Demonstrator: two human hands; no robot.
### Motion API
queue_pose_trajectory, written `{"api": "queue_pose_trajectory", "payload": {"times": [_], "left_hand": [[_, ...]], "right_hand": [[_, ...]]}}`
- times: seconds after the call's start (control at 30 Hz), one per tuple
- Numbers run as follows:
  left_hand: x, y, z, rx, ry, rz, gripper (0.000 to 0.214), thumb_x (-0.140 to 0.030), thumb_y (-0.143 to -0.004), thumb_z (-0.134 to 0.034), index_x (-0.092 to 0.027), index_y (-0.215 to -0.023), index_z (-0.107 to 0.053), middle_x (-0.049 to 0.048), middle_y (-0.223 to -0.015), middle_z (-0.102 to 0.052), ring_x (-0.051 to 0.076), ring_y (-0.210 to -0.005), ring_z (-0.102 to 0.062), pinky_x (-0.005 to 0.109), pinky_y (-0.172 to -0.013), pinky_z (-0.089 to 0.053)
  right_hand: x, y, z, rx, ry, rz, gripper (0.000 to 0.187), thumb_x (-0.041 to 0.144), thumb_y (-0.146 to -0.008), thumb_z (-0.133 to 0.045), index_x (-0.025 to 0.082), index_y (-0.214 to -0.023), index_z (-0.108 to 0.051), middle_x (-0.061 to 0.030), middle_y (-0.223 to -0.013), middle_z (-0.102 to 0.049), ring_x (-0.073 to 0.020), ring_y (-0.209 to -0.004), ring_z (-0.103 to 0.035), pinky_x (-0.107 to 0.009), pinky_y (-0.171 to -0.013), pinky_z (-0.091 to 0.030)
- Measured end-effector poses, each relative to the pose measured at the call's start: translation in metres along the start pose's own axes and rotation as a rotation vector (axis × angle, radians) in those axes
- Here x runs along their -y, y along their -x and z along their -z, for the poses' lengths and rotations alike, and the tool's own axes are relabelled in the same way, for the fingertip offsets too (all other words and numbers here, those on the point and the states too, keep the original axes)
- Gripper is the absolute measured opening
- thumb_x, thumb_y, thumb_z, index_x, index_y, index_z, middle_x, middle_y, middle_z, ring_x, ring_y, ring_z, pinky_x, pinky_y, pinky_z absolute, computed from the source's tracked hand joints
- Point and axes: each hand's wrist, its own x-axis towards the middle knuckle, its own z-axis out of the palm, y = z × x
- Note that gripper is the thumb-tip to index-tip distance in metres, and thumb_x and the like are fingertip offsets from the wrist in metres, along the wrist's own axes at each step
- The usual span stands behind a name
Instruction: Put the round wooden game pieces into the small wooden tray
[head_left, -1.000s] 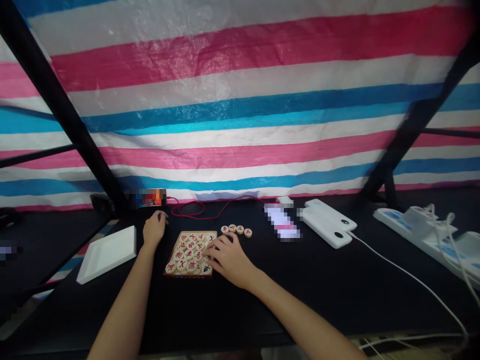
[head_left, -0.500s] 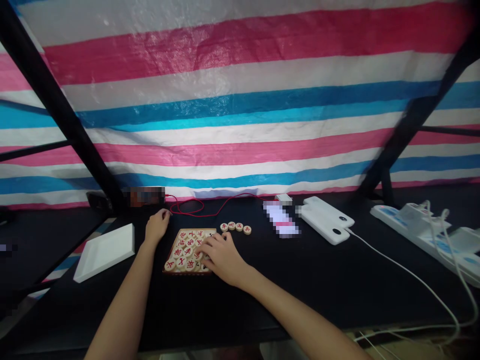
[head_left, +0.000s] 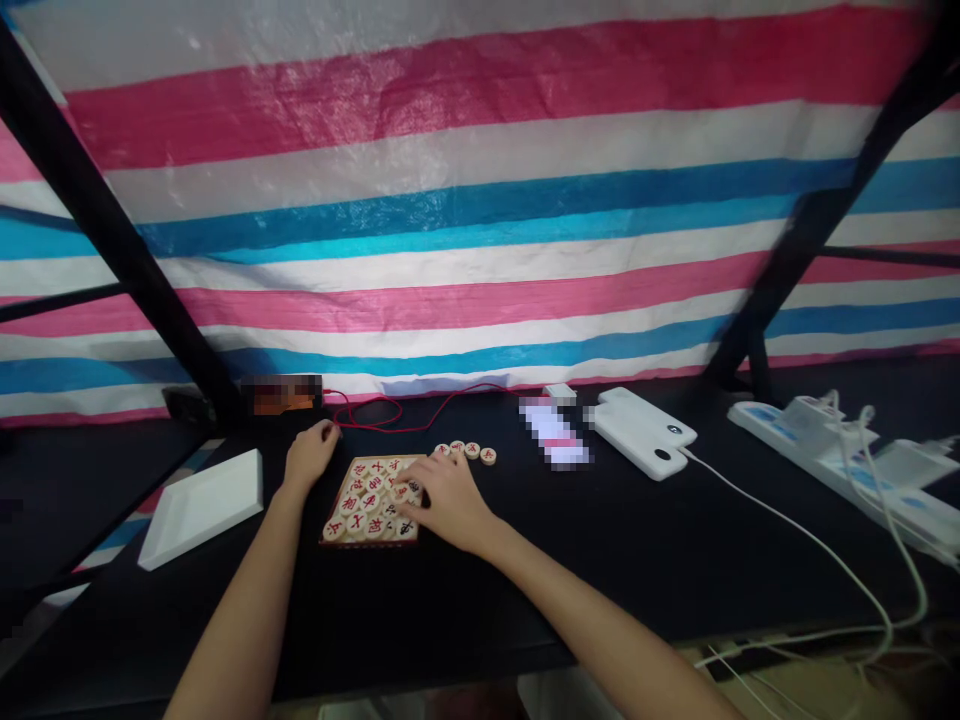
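Note:
A small wooden tray [head_left: 335, 500] packed with several round chess discs marked in red and black lies on the black table [head_left: 600, 560]. My right hand [head_left: 442, 497] rests over the tray's right side, fingers bent and fingertips on the discs; whether it grips one is hidden. My left hand [head_left: 309, 455] sits curled on the table just beyond the tray's upper left corner, holding nothing visible. A short row of loose discs [head_left: 466, 451] lies just past the tray, beside my right hand.
A white lid or shallow box [head_left: 204, 505] lies at the left. A red cable [head_left: 390, 415], a white power bank [head_left: 643, 432] with a white cord, and a power strip [head_left: 840, 455] sit behind and to the right. A striped tarp and black frame bars back the table.
My right hand has slid a little leftward over the discs in the tray. The left hand has stayed in place. The view has shifted slightly.

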Motion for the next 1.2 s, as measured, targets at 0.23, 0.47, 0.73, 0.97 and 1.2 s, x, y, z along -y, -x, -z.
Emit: {"api": "queue_pose_trajectory", "payload": {"times": [0.23,0.47,0.73,0.97,1.2], "left_hand": [[0.006,-0.003,0.003,0.040,0.028,0.014,0.050,-0.052,-0.084,-0.025,-0.019,-0.067,-0.059,0.0066,-0.071,-0.063,0.021,-0.071,-0.057,0.025,-0.058,-0.034],[0.007,-0.006,-0.004,0.101,-0.043,-0.034,0.045,-0.049,-0.082,-0.029,-0.019,-0.074,-0.063,0.0082,-0.080,-0.066,0.022,-0.076,-0.058,0.026,-0.059,-0.035],[0.002,-0.003,-0.002,0.125,-0.083,-0.046,0.047,-0.049,-0.083,-0.026,-0.020,-0.069,-0.061,0.0072,-0.075,-0.064,0.021,-0.073,-0.058,0.026,-0.058,-0.033],[0.002,-0.003,-0.001,0.131,-0.095,-0.053,0.048,-0.050,-0.083,-0.026,-0.021,-0.068,-0.060,0.0067,-0.073,-0.064,0.021,-0.072,-0.057,0.025,-0.057,-0.033],[0.002,-0.003,-0.001,0.139,-0.124,-0.052,0.049,-0.051,-0.083,-0.026,-0.021,-0.072,-0.063,0.0079,-0.078,-0.065,0.022,-0.073,-0.058,0.026,-0.057,-0.034]], "right_hand": [[-0.067,0.008,0.047,-0.149,0.176,-0.440,0.013,0.027,-0.083,-0.056,0.022,-0.094,-0.059,-0.0010,-0.097,-0.063,-0.0183,-0.093,-0.053,-0.032,-0.076,-0.025],[-0.092,0.022,0.069,0.126,0.325,-0.561,0.019,0.021,-0.079,-0.054,0.022,-0.096,-0.061,-0.0027,-0.098,-0.064,-0.0200,-0.092,-0.056,-0.032,-0.077,-0.029],[-0.092,0.023,0.070,0.236,0.267,-0.527,0.022,0.020,-0.079,-0.055,0.023,-0.099,-0.062,-0.0026,-0.100,-0.063,-0.0176,-0.091,-0.058,-0.026,-0.068,-0.035],[-0.085,0.021,0.063,0.268,0.308,-0.491,0.043,0.038,-0.074,-0.068,0.026,-0.114,-0.058,-0.0046,-0.112,-0.057,-0.0233,-0.101,-0.053,-0.031,-0.078,-0.037],[-0.087,0.018,0.049,0.207,0.329,-0.463,0.021,0.034,-0.083,-0.060,0.026,-0.101,-0.063,-0.0035,-0.103,-0.056,-0.0189,-0.093,-0.054,-0.027,-0.069,-0.037]]}}
